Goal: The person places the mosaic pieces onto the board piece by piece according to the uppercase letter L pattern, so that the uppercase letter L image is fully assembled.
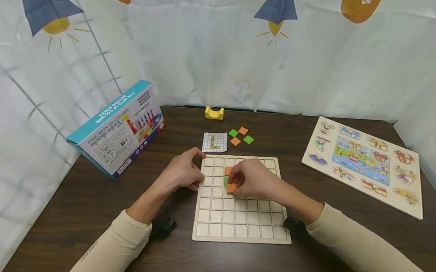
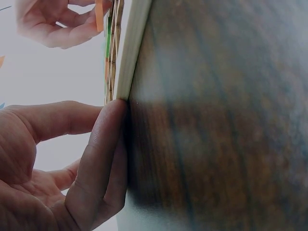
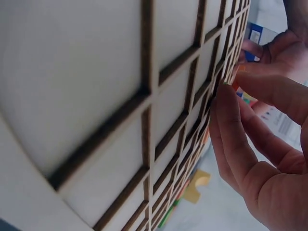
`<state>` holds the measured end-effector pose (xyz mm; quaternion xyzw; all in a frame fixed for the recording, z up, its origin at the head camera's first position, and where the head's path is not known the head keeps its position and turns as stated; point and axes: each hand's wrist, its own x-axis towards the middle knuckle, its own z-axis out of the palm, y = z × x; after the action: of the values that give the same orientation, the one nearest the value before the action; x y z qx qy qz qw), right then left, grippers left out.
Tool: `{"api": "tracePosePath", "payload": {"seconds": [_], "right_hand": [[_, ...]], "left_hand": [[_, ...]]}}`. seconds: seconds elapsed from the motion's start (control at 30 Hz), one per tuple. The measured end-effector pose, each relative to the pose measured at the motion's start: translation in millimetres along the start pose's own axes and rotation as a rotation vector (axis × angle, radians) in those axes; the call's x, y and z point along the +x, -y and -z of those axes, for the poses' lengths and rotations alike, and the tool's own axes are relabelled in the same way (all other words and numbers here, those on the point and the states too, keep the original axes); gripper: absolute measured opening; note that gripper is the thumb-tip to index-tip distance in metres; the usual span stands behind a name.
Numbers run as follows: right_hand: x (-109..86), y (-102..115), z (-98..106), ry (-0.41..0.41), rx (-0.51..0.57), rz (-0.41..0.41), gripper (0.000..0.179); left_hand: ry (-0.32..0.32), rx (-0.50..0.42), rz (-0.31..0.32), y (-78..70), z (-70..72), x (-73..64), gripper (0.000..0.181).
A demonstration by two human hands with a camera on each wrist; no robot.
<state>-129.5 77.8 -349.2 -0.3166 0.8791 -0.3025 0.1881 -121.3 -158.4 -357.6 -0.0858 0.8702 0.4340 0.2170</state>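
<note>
Beige sleeves [image 1: 366, 256] nearest, an orange tile [image 1: 231, 188], likely light, stiff and best edge-held, is pinched by right fingers [image 3: 231, 120], left fingers [image 2: 101, 144] apart.

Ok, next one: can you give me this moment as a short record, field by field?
Left hand: left hand touches the left edge of the grid board
Right hand: right hand pinches an orange tile above the board
Tiles visible on board: one orange, one green, partly hidden
Loose tiles: two orange, two green, beyond the board
Card: grid card with coloured squares, beside the loose tiles
Far edge: yellow piece
Left side: box, tilted
Right side: picture puzzle board
Surface: dark wood-look table
</note>
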Motion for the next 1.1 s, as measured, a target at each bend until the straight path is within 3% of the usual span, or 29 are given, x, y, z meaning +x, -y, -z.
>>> {"api": "tracePosePath", "payload": {"seconds": [0.27,1.1], "right_hand": [[-0.5,1.4,-4.1,0.020,-0.022,0.028,0.016],[0.6,5.5,-10.3,0.006,-0.042,0.014,0.019]], "left_hand": [[-0.001,-0.001,-0.005,-0.6,0.1,-0.9,0.066],[0.001,-0.003,-0.009,0.1,0.1,-1.2,0.065]]}}
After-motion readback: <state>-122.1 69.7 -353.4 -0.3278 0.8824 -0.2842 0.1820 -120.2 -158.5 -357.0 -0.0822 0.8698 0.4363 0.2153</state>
